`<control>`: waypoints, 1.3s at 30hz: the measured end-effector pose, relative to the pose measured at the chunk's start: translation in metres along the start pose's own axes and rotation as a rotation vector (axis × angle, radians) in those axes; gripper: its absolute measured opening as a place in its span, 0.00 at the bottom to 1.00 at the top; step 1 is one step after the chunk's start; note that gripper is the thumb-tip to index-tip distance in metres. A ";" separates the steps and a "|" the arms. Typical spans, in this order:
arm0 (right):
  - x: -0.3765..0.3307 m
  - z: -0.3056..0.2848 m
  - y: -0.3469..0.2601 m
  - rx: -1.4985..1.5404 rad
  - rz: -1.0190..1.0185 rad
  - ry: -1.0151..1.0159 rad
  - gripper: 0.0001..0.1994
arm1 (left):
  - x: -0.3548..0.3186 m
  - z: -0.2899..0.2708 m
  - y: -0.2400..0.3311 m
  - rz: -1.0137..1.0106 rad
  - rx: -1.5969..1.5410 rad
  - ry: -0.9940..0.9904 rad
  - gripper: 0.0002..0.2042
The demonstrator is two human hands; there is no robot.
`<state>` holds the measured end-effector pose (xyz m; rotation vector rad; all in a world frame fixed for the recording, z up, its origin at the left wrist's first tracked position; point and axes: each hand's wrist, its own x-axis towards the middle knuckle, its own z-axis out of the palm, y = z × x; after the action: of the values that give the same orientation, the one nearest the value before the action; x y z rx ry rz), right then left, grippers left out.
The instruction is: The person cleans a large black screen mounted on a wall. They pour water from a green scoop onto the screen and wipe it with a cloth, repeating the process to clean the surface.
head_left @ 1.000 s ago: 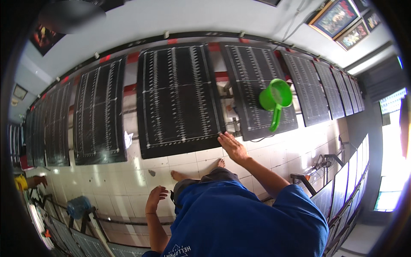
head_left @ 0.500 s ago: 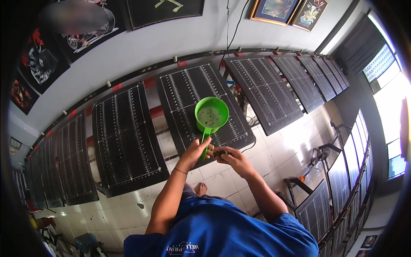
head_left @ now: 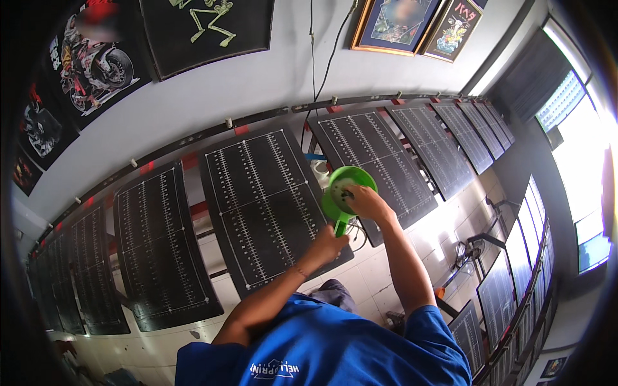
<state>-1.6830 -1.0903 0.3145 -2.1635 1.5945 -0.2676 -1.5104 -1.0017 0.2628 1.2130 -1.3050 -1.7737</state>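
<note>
My left hand (head_left: 329, 244) is closed round the handle of a bright green plastic dipper (head_left: 340, 215). Whitish, bubbly liquid shows inside its round cup. Over the cup's right side reaches my right hand (head_left: 367, 202), fingers bent down into it around a small dark wad (head_left: 348, 192), perhaps a sponge or rag; most of it is hidden by the fingers. The dipper hangs between two black printing boards, above the near right edge of one black board (head_left: 264, 206) and the near left part of another board (head_left: 380, 154). White ruled marks and grid lines cover both.
More black boards (head_left: 164, 244) run in a row to both sides along a dark rail (head_left: 264, 118) by the wall. A second row of boards (head_left: 499, 286) stands at the right. A white cup-like container (head_left: 320, 169) and cables sit between boards. Pale tiles (head_left: 367, 276) cover the floor.
The dipper and both hands have moved right along the row. My right hand has gone from beside the handle to inside the cup with the dark wad.
</note>
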 end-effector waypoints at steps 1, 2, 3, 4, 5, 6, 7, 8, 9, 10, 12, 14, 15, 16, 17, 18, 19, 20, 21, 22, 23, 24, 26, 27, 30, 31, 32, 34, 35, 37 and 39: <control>0.008 -0.002 0.024 -0.070 0.016 -0.019 0.15 | 0.016 0.013 0.007 -0.013 0.024 -0.031 0.21; 0.018 -0.005 0.060 -0.163 0.054 -0.065 0.14 | 0.033 0.030 0.013 0.061 0.104 -0.016 0.22; 0.026 -0.010 0.077 -0.183 0.080 -0.088 0.14 | 0.050 0.043 0.012 0.126 0.184 0.018 0.24; 0.034 -0.016 0.094 -0.205 0.103 -0.110 0.14 | 0.069 0.058 0.001 0.167 0.232 0.104 0.26; 0.039 -0.021 0.117 -0.229 0.139 -0.137 0.14 | 0.083 0.073 0.002 0.129 0.186 0.066 0.25; 0.044 -0.026 0.140 -0.243 0.136 -0.155 0.14 | 0.097 0.088 0.007 0.092 0.144 0.034 0.24; 0.050 -0.031 0.163 -0.258 0.130 -0.173 0.14 | 0.111 0.104 0.002 0.091 0.130 0.039 0.23; 0.055 -0.030 0.185 -0.263 0.127 -0.197 0.14 | 0.126 0.119 -0.002 0.089 0.116 0.047 0.23; 0.060 -0.031 0.209 -0.287 0.109 -0.201 0.14 | 0.137 0.135 -0.004 0.081 0.126 0.066 0.22; 0.066 -0.030 0.231 -0.312 0.091 -0.203 0.14 | 0.147 0.147 -0.007 0.080 0.127 0.082 0.22; 0.074 -0.031 0.249 -0.360 0.131 -0.278 0.13 | 0.157 0.166 -0.006 0.070 0.120 0.118 0.22; 0.077 -0.032 0.258 -0.358 0.057 -0.294 0.12 | 0.162 0.181 -0.004 0.045 0.111 0.143 0.22; 0.077 -0.033 0.258 -0.356 0.019 -0.304 0.12 | 0.162 0.186 -0.003 0.019 0.109 0.153 0.23; 0.077 -0.037 0.259 -0.343 0.009 -0.319 0.12 | 0.161 0.190 -0.003 0.007 0.115 0.164 0.23; 0.076 -0.045 0.255 -0.333 -0.005 -0.336 0.12 | 0.158 0.195 -0.003 -0.006 0.121 0.177 0.24; 0.077 -0.054 0.252 -0.327 -0.014 -0.346 0.12 | 0.156 0.201 -0.002 0.002 0.135 0.185 0.24; 0.077 -0.062 0.252 -0.294 -0.020 -0.325 0.13 | 0.155 0.205 -0.001 0.010 0.149 0.192 0.25; 0.076 -0.068 0.253 -0.251 -0.028 -0.304 0.13 | 0.153 0.207 0.000 0.009 0.115 0.199 0.26; 0.073 -0.074 0.247 -0.208 -0.037 -0.288 0.14 | 0.150 0.208 -0.001 0.006 0.079 0.207 0.26; 0.068 -0.080 0.241 -0.161 -0.023 -0.288 0.15 | 0.146 0.209 -0.002 0.003 0.044 0.213 0.27; 0.063 -0.089 0.234 -0.150 -0.027 -0.289 0.16 | 0.140 0.209 -0.006 0.029 0.050 0.285 0.26; 0.059 -0.097 0.228 -0.140 -0.027 -0.288 0.16 | 0.129 0.207 -0.012 0.055 0.057 0.351 0.26; 0.059 -0.100 0.229 -0.105 0.029 -0.288 0.18 | 0.097 0.191 -0.009 0.015 0.059 0.373 0.24; 0.059 -0.103 0.229 -0.080 0.019 -0.272 0.18 | 0.083 0.178 -0.025 0.051 0.176 0.356 0.19; 0.059 -0.098 0.251 0.111 0.039 -0.155 0.17 | 0.032 0.161 -0.091 0.230 0.099 0.629 0.11; 0.058 -0.099 0.255 0.296 0.076 -0.138 0.16 | 0.011 0.151 -0.099 0.121 0.029 0.649 0.11; 0.056 -0.100 0.252 0.481 0.111 -0.123 0.15 | -0.011 0.142 -0.105 0.012 -0.043 0.672 0.11; 0.052 -0.105 0.239 0.666 0.089 -0.052 0.12 | -0.049 0.128 -0.125 -0.028 -0.066 0.775 0.10; 0.047 -0.107 0.220 0.728 0.057 -0.044 0.13 | -0.066 0.123 -0.135 -0.052 -0.076 0.831 0.10; 0.033 -0.101 0.169 0.851 -0.001 -0.018 0.14 | -0.091 0.115 -0.155 -0.100 -0.105 0.913 0.10; 0.022 -0.070 0.113 0.914 -0.083 0.042 0.18 | -0.116 0.105 -0.172 -0.138 -0.121 0.964 0.09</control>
<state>-1.8008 -1.1539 0.3230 -1.4966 1.0689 -0.8745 -1.5555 -0.8062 0.1461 1.7791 -0.5445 -1.0444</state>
